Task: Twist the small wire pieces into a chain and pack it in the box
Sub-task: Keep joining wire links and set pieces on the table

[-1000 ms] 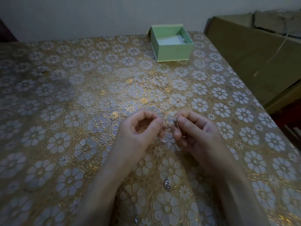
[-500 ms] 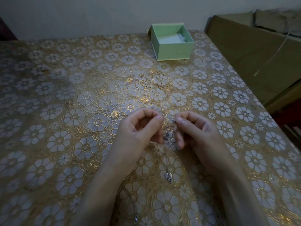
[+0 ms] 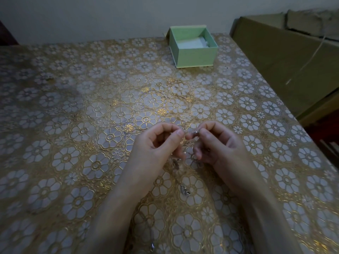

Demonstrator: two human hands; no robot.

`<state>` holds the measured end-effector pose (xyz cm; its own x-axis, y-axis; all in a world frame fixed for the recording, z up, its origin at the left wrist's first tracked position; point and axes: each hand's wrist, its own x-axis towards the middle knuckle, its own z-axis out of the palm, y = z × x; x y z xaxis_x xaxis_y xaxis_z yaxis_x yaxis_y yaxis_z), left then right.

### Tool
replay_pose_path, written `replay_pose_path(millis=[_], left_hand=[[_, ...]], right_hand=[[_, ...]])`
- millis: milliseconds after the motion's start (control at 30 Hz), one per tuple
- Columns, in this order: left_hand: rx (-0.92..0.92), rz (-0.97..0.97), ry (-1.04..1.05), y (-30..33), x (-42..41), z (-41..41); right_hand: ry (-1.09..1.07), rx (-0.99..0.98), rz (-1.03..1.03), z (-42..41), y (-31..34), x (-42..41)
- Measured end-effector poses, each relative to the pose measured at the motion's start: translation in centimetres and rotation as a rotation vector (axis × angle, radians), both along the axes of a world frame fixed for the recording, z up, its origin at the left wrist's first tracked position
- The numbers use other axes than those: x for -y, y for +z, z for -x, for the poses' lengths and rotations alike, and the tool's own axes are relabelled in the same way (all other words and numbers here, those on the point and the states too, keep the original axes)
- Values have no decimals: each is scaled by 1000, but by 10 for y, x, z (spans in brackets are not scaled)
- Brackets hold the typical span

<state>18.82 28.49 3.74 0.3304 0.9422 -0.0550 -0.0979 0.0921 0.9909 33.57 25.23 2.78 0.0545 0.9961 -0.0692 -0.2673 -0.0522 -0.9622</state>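
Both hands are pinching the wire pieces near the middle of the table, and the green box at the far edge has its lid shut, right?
Not quite: the green box is open, its white lining showing in the head view. The rest holds: the left hand and right hand pinch the wire pieces between them.

No readable text, label, brand, number or sign shows anywhere.

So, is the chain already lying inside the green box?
No, the chain is pinched between the left hand and the right hand near the table's front, while the green box stands far behind with only white padding.
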Motion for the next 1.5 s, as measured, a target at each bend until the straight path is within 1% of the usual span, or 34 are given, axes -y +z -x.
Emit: replay_pose_path(millis=[133, 367, 567, 700, 967, 1100, 1167, 1267, 1500], left_hand=[[-56, 9, 38, 2, 0, 0], [-165, -124, 77, -1, -5, 4], [-170, -135, 82, -1, -5, 7], [-176, -153, 79, -1, -6, 8], [-318, -300, 26, -3, -4, 8], [-406, -499, -14, -7, -5, 4], [-426, -555, -33, -10, -5, 5], [-435, -569, -31, -10, -6, 6], [-482, -590, -43, -11, -8, 10]], right_hand=[[-35, 65, 12, 0, 1, 1], [2, 140, 66, 2, 4, 2], [82, 168, 46, -1, 3, 2], [76, 150, 34, 0, 4, 2], [42, 162, 10, 0, 4, 1], [28, 227, 5, 1, 5, 2], [24, 251, 8, 1, 5, 3], [21, 284, 5, 2, 4, 2], [6, 437, -30, 2, -1, 0]])
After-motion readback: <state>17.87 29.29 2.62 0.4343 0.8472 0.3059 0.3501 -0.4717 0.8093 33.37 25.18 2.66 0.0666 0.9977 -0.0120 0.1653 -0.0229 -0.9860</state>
